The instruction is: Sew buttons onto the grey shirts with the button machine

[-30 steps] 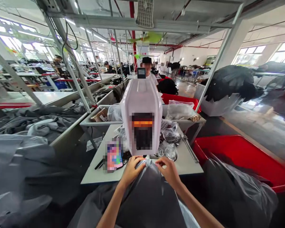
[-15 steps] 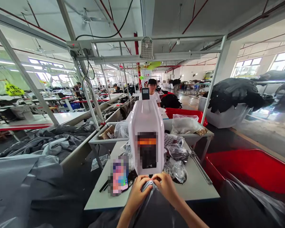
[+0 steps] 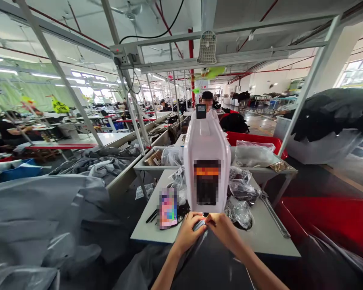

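The left hand point(image 3: 189, 233) and right hand point(image 3: 225, 230) are both gripping the top of a dark garment in a clear plastic bag point(image 3: 211, 262), close together over the desk's point(image 3: 269, 241) near edge, just below a white machine point(image 3: 207, 165).

Bright, even daylight pours through the factory windows point(image 3: 358, 70) at upper right, and long fluorescent tubes point(image 3: 45, 75) glow at upper left, slightly blown out. Glare streaks the polished floor point(image 3: 260, 119) right of centre. Shadows stay soft and faint. Strong fisheye distortion makes the steel posts point(image 3: 60, 76) lean sharply toward the frame edges. The dark plastic bag point(image 3: 205, 266) at bottom centre shines dully and smears into blur toward lower right. Pixelated patches hide parts of the white machine point(image 3: 207, 137) and a colourful flat object point(image 3: 167, 207).
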The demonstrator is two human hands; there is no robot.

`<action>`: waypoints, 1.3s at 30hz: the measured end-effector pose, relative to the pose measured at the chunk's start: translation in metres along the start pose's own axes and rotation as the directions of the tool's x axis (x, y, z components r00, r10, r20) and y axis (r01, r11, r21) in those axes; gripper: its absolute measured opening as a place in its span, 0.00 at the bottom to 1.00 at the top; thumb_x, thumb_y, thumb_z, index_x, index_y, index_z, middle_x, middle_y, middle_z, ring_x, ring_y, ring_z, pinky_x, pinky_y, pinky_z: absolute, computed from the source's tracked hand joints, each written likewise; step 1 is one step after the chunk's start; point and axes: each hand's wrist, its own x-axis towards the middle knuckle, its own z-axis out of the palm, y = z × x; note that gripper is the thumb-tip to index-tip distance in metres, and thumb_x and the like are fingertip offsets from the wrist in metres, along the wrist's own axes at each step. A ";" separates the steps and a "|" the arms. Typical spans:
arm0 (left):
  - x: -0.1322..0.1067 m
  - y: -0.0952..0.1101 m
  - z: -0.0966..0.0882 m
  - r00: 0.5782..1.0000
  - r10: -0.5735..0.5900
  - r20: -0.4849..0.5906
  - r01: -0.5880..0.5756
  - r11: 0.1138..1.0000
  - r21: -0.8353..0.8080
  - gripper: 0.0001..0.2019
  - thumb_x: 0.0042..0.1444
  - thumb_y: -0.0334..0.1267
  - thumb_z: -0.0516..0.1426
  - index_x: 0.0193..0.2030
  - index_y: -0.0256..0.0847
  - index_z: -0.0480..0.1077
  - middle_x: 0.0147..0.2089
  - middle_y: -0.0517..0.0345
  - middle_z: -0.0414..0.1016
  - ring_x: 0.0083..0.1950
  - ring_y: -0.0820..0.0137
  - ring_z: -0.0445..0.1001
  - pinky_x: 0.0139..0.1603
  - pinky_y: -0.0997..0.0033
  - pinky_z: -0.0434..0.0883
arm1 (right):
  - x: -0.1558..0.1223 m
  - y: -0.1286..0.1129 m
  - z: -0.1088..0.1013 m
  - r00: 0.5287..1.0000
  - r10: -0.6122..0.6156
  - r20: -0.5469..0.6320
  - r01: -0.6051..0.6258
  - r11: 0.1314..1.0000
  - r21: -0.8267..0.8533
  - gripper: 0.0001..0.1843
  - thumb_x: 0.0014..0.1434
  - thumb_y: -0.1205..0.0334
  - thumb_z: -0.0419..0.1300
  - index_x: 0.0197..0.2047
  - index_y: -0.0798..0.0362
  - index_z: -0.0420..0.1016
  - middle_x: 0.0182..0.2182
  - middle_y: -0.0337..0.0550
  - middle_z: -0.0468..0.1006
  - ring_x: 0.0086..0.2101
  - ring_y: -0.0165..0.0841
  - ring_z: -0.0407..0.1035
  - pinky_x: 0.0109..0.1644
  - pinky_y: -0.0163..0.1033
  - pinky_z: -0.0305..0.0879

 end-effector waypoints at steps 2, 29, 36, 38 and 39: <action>0.000 0.000 0.000 1.000 0.020 -0.012 -0.020 1.000 -0.001 0.13 0.57 0.45 0.58 0.48 0.48 0.75 0.52 0.53 0.70 0.57 0.63 0.68 0.61 0.61 0.65 | 0.000 0.002 -0.001 1.000 -0.009 -0.006 0.010 0.999 0.030 0.12 0.56 0.67 0.53 0.32 0.52 0.79 0.30 0.45 0.80 0.32 0.37 0.74 0.38 0.37 0.64; 0.002 -0.004 -0.002 0.999 0.038 0.005 -0.039 0.998 0.058 0.14 0.58 0.46 0.59 0.49 0.45 0.74 0.52 0.56 0.71 0.56 0.66 0.67 0.61 0.64 0.63 | 0.021 0.021 -0.009 0.983 0.075 0.166 -0.133 0.917 0.376 0.07 0.46 0.58 0.63 0.27 0.52 0.79 0.28 0.42 0.81 0.34 0.37 0.75 0.41 0.38 0.68; 0.002 -0.002 -0.004 0.999 0.026 0.021 -0.027 0.997 0.067 0.15 0.57 0.45 0.59 0.50 0.47 0.74 0.51 0.56 0.71 0.55 0.66 0.67 0.61 0.64 0.62 | 0.029 0.020 -0.017 0.983 0.074 0.166 -0.128 0.931 0.343 0.08 0.45 0.56 0.66 0.27 0.52 0.77 0.26 0.41 0.79 0.32 0.36 0.73 0.39 0.37 0.67; 0.002 -0.001 -0.005 0.999 0.032 0.024 -0.034 0.997 0.070 0.14 0.57 0.45 0.59 0.50 0.47 0.74 0.51 0.56 0.71 0.55 0.66 0.67 0.61 0.64 0.62 | 0.031 0.021 -0.019 0.987 0.057 0.152 -0.106 0.936 0.335 0.11 0.45 0.54 0.67 0.27 0.52 0.77 0.26 0.41 0.79 0.31 0.36 0.72 0.38 0.37 0.67; 0.002 -0.001 -0.005 0.999 0.034 0.025 -0.035 0.997 0.071 0.14 0.58 0.45 0.59 0.50 0.46 0.75 0.51 0.56 0.71 0.55 0.66 0.67 0.61 0.65 0.62 | 0.031 0.023 -0.019 0.987 0.054 0.154 -0.103 0.937 0.333 0.12 0.45 0.52 0.67 0.28 0.53 0.77 0.27 0.42 0.78 0.31 0.35 0.72 0.37 0.36 0.66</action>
